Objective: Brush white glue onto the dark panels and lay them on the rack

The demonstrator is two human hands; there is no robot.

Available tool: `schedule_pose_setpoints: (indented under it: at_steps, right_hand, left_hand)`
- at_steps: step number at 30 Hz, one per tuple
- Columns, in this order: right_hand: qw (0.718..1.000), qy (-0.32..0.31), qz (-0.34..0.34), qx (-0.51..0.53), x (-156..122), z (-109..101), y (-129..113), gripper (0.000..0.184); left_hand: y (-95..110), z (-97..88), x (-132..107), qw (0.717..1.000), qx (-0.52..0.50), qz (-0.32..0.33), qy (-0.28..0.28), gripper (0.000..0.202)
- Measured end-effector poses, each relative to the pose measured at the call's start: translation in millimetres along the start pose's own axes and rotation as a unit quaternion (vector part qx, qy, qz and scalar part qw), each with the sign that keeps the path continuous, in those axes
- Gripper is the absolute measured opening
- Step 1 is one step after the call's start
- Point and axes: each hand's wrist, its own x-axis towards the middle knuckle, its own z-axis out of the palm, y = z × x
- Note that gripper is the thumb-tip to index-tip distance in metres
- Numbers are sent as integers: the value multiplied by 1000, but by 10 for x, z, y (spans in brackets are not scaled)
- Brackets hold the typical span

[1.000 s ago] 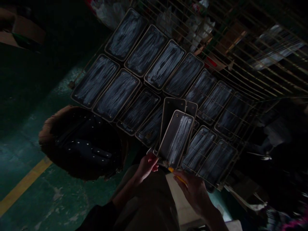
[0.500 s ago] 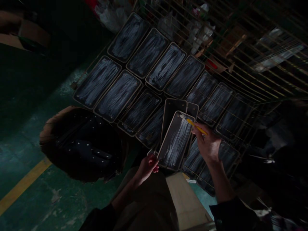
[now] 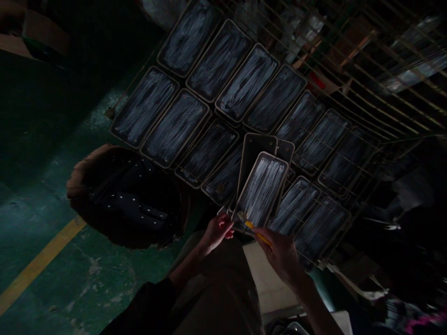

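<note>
A dark rectangular panel (image 3: pixel 262 190) with rounded corners lies tilted before me, streaked with whitish paste. My left hand (image 3: pixel 218 230) is closed on its lower left corner. In my right hand (image 3: pixel 281 251) is a brush (image 3: pixel 249 224) with a yellow handle, its bristles touching the panel's lower end. Beneath the held panel rest uncoated dark panels (image 3: pixel 256 144), partly covered by it. Around them are several more panels (image 3: pixel 174 125) streaked with the same whitish paste, laid in rows.
The rows lie on a wire rack (image 3: pixel 349 135) with mesh sides. A round, torn-edged container (image 3: pixel 80 181) of dark panels stands on the green floor at left. A cardboard box (image 3: pixel 45 35) is at upper left. Plastic bags (image 3: pixel 300 28) lie behind the mesh.
My right hand has drawn the brush from the panel's top end down to its lower end. Whitish streaks now cover more of the panel. My left hand keeps its hold on the corner.
</note>
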Motion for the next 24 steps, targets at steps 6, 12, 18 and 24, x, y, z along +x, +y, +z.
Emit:
schedule_pose_setpoints:
  at_steps: [6,12,18,24]
  right_hand:
    - [992,-44,62,103,-40,-38,-92,21]
    - [983,86,107,124,256,-194,104,20]
    - [984,23,108,136,107,-81,0,19]
    - [969,141,109,173,504,-211,336,22]
  left_hand:
    - [5,-14,1,1000,2,1,-5,40]
    - [52,-24,-14,1000,18,-11,1,35]
    - [65,-11,-11,1000,21,-10,6,35]
    - [119,-5,-13,1000,21,-17,-1,32]
